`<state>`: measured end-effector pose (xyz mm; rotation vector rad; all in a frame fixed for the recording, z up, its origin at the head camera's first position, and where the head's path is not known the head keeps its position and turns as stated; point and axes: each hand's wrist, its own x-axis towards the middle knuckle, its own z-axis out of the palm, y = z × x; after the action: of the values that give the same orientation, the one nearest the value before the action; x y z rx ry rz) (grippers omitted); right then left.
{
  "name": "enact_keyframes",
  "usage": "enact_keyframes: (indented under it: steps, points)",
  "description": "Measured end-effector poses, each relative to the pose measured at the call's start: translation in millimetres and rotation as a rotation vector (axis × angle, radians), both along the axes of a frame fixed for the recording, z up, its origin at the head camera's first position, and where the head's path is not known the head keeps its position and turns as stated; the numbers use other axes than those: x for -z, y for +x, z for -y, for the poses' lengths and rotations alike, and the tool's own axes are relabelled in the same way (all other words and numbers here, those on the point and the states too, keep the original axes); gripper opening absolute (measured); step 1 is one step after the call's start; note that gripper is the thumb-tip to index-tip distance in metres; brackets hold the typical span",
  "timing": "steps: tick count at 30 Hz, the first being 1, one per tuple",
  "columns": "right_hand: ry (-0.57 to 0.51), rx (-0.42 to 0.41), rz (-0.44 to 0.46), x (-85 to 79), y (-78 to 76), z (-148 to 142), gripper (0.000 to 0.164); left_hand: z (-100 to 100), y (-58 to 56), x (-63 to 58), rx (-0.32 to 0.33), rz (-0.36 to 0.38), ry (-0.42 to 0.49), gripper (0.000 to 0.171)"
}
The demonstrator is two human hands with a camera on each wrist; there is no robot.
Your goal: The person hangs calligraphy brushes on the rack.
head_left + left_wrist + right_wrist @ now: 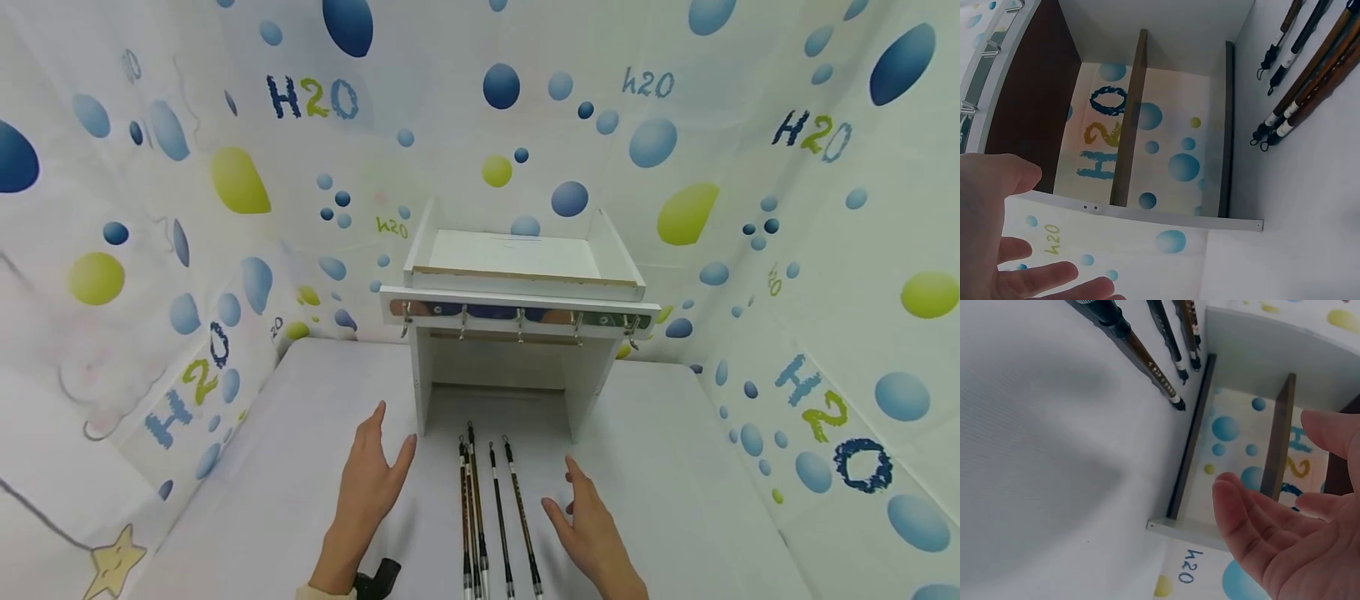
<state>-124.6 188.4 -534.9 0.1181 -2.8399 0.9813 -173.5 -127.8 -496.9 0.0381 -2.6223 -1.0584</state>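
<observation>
Several calligraphy brushes (517, 497) with hanging loops at their far ends lie on the white table in the head view, three close together and two apart. Their near ends run out of the frame. My left hand (367, 487) hovers left of the brushes, fingers extended and thumb spread, holding nothing. To their right is my right hand (588, 525), fingers loosely bent, also holding nothing. Behind the brushes stands a white rack (423, 375) with a row of metal hooks (521, 323) along its front. The wrist views show both hands apart from the rack and brushes.
A shallow open tray (517, 252) forms the rack's top. The rack's sides stand on the table (675, 467), with an open space between them. Printed curtains (450, 108) with bubbles and lettering surround the table at the back and sides. A black strap device sits on the left wrist.
</observation>
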Motion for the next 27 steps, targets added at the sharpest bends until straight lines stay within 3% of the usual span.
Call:
enact_keyframes:
  steps: [14, 27]
  points:
    - [-0.055, -0.052, 0.082, 14.8, 2.7, 11, 0.078, -6, -39.5, -16.9, 0.0, -0.062, 0.109, 0.071]
    - [-0.007, -0.081, 0.153, 36.7, -2.2, 24, 0.077, -10, -80.9, -30.9, -0.007, -0.133, 0.179, 0.065]
